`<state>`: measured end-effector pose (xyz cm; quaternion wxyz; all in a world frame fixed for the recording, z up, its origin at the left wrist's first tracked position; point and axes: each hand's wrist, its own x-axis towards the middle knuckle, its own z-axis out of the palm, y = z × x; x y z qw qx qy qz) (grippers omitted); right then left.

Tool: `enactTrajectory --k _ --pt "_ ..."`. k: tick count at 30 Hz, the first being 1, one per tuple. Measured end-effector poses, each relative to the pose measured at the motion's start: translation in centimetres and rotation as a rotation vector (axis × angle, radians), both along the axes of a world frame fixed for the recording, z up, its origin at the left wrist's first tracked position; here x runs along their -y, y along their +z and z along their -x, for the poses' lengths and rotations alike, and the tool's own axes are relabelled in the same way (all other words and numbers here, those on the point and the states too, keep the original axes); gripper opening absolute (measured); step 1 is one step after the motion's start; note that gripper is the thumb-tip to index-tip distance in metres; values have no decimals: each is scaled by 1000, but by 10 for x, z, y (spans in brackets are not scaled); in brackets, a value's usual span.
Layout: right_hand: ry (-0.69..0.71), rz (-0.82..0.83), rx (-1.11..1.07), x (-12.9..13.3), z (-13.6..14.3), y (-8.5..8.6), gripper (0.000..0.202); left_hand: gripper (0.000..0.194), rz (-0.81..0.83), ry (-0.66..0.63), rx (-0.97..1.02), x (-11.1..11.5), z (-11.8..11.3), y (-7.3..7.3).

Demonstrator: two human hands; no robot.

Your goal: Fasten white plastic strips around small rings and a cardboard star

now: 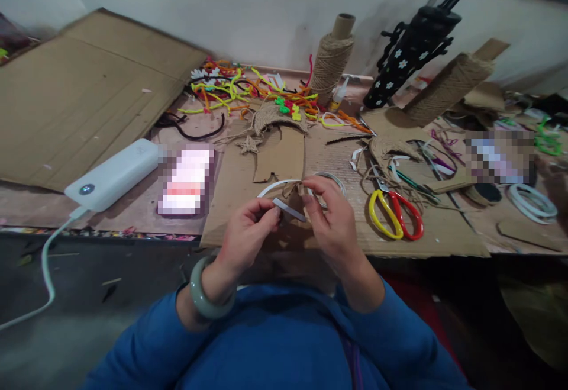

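Both hands at lower centre of frame, above a brown corrugated cardboard sheet (326, 156) on the surface (133, 217).

Left hand (246, 236): thumb and forefinger closed, gripping the left end of a short, flat white strip (290, 209), which slants down to the right between the hands. Pale green ring-shaped bangle (197, 292) on this wrist.

Right hand (332, 218): thumb and forefinger bent close together above the strip's right end; cannot tell whether they grip anything. A narrow, curved white band (275, 185) arcs just above the strip; a white coil (341, 181) is partly hidden by this hand.

Centre, above the hands: tan cardboard piece (281, 156), then a tan twine-wrapped crescent (268, 119) bearing small green, red and yellow shapes; twine-wrapped star (249, 144) just to its lower left.

Right of centre: metal scissors (382, 186), one yellow handle, one red, near a second twine-wrapped crescent (386, 146).

Left: white, rounded power bank (118, 174), cable attached, beside a pixelated rectangular device (186, 180).
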<state>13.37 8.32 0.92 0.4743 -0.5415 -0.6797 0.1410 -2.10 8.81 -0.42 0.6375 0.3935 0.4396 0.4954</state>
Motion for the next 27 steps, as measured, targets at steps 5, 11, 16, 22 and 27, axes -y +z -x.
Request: enactTrajectory --k 5,11,16,22,27 --pt "84 2 136 7 7 11 11 9 -79 -4 -160 2 0 -4" --pt "101 103 128 5 12 9 10 11 -175 43 -294 5 -3 -1" --pt "90 156 81 5 10 8 9 12 -252 52 -371 7 -5 -2" --pt "80 182 85 7 9 8 7 12 -325 68 -435 9 -7 0" --pt "75 175 86 7 10 9 8 13 -387 74 -506 9 -7 -1"
